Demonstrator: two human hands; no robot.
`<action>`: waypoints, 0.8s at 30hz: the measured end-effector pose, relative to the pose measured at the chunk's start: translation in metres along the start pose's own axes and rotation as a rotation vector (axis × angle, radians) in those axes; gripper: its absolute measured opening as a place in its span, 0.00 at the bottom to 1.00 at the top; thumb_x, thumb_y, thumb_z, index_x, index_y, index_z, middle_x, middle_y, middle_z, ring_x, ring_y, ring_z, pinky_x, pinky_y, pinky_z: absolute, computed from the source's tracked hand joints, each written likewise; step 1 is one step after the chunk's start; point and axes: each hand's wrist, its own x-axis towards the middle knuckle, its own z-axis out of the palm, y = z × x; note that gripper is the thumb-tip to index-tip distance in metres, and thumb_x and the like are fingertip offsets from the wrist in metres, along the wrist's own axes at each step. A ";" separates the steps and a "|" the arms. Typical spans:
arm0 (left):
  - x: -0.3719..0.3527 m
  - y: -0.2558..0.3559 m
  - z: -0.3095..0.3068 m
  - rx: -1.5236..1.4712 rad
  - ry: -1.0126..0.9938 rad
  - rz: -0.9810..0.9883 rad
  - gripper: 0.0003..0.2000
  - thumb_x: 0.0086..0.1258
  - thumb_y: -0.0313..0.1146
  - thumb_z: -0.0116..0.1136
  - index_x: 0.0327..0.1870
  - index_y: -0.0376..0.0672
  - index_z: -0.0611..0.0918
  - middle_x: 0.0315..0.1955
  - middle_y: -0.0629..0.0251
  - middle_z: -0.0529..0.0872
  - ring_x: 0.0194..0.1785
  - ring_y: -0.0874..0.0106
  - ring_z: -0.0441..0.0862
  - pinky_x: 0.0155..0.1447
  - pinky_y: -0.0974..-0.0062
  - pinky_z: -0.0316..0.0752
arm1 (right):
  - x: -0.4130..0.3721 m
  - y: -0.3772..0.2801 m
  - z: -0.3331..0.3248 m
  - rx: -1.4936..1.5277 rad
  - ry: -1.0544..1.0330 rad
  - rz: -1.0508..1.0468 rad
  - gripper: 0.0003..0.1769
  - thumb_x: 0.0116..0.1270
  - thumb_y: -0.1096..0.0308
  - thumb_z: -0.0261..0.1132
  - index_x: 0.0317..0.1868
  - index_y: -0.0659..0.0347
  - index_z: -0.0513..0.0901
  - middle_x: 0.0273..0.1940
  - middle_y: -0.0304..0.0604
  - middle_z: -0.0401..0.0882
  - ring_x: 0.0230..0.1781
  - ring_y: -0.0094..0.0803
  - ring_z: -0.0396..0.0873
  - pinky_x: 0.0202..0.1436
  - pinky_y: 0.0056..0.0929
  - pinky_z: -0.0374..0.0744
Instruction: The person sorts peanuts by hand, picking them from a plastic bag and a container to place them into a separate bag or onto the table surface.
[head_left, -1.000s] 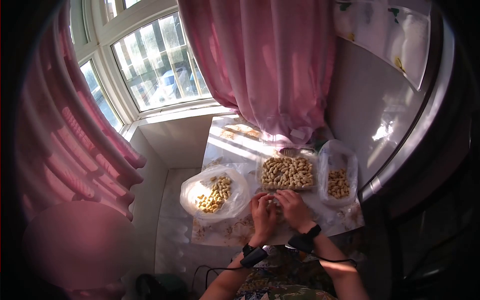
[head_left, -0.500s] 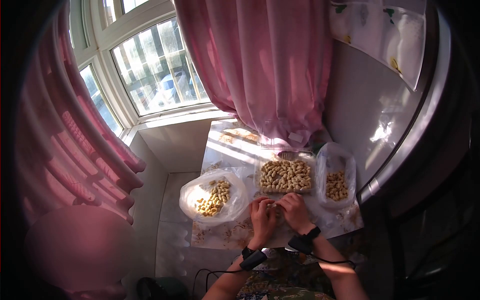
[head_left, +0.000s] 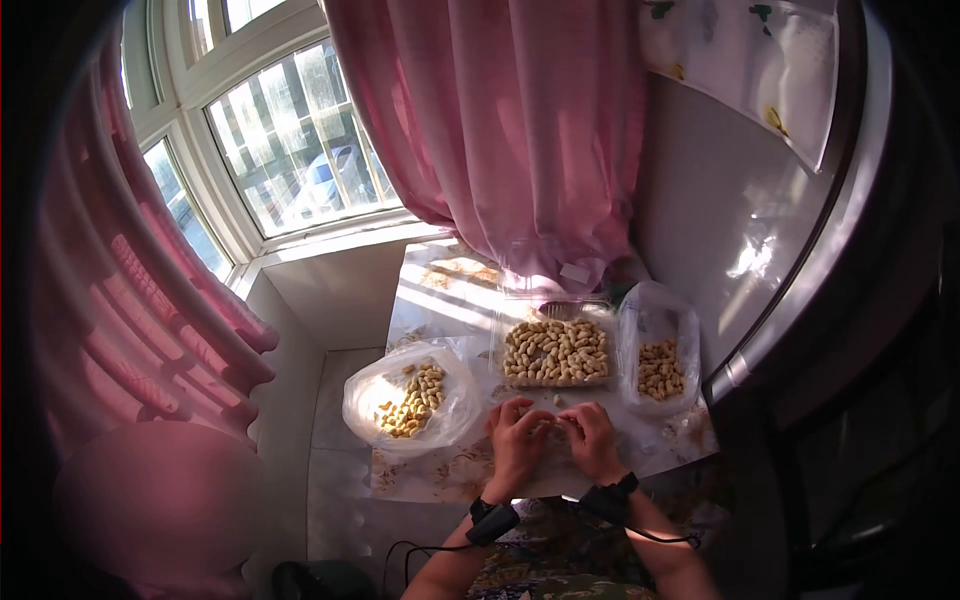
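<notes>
My left hand [head_left: 518,442] and my right hand [head_left: 592,440] are close together over the near part of the table, fingers bent and fingertips pinched almost against each other. Whatever lies between the fingertips is too small and covered to make out. Just beyond them on the table is a small pale piece [head_left: 557,399], perhaps a peanut. Behind the hands stands a clear plastic box of unshelled peanuts [head_left: 556,350]. To the left, an open white plastic bag [head_left: 458,408] holds more peanuts; a second plastic bag [head_left: 655,402] with peanuts stands on the right.
The patterned table [head_left: 425,478] stands against a pink curtain [head_left: 490,130] and beside a grey panel [head_left: 715,210]. A window [head_left: 300,140] is at the left. Black bands with cables [head_left: 492,522] are on both wrists. A dark round object [head_left: 320,578] is on the floor.
The view has shifted slightly, moving everything a little left. My hands have drawn back slightly from the box, and the small pale piece now shows beyond the fingertips.
</notes>
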 end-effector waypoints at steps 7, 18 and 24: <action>-0.001 -0.004 0.002 -0.010 -0.005 0.002 0.09 0.61 0.30 0.71 0.43 0.53 0.89 0.54 0.65 0.85 0.65 0.56 0.77 0.67 0.57 0.67 | 0.000 0.001 -0.001 0.012 -0.060 -0.028 0.05 0.71 0.67 0.72 0.44 0.57 0.86 0.41 0.43 0.84 0.48 0.46 0.82 0.54 0.43 0.78; 0.001 0.001 -0.001 0.003 -0.008 0.011 0.08 0.62 0.31 0.73 0.42 0.51 0.91 0.53 0.66 0.86 0.64 0.58 0.77 0.67 0.60 0.67 | 0.002 -0.001 -0.001 0.007 -0.045 -0.061 0.06 0.69 0.69 0.72 0.45 0.57 0.87 0.40 0.44 0.83 0.48 0.47 0.81 0.53 0.44 0.77; 0.001 0.003 -0.003 0.016 -0.031 -0.001 0.09 0.62 0.31 0.74 0.42 0.51 0.91 0.53 0.66 0.86 0.65 0.59 0.77 0.68 0.60 0.67 | 0.002 -0.001 -0.002 0.018 -0.060 -0.038 0.07 0.69 0.69 0.72 0.46 0.58 0.87 0.41 0.43 0.84 0.48 0.47 0.81 0.54 0.44 0.78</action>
